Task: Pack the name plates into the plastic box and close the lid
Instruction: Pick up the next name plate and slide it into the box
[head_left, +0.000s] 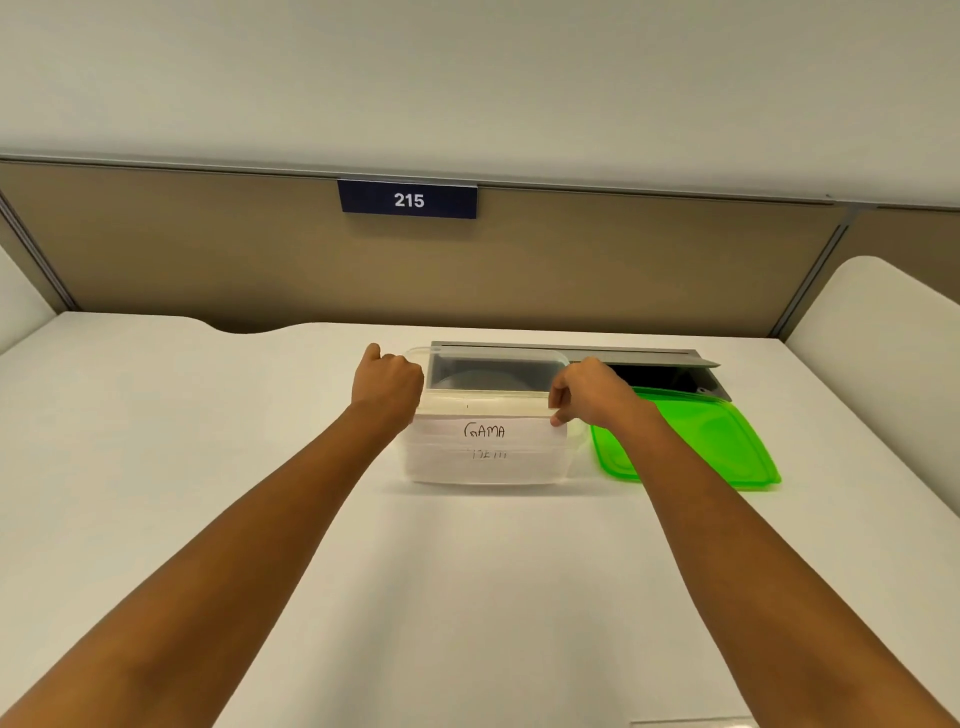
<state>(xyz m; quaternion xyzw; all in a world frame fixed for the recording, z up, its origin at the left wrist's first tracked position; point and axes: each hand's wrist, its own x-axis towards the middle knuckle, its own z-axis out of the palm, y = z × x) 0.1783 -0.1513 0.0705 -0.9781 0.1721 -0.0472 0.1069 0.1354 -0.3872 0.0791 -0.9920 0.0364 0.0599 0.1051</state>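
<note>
A clear plastic box (561, 358) stands open in the middle of the white desk. Against its near wall stands a white name plate (483, 434) lettered "GAMA", with another white plate (485, 465) showing faint writing just below it. My right hand (587, 392) pinches the GAMA plate's top right corner at the box rim. At the box's left side, my left hand (387, 384) is closed around the left rim. The bright green lid (696, 441) lies flat on the desk right of the box, apart from it.
Behind the box, a grey cable hatch (649, 366) in the desk stands open. A tan partition with a dark "215" sign (408, 199) runs along the desk's far edge. White desk surface (467, 597) stretches between the box and me.
</note>
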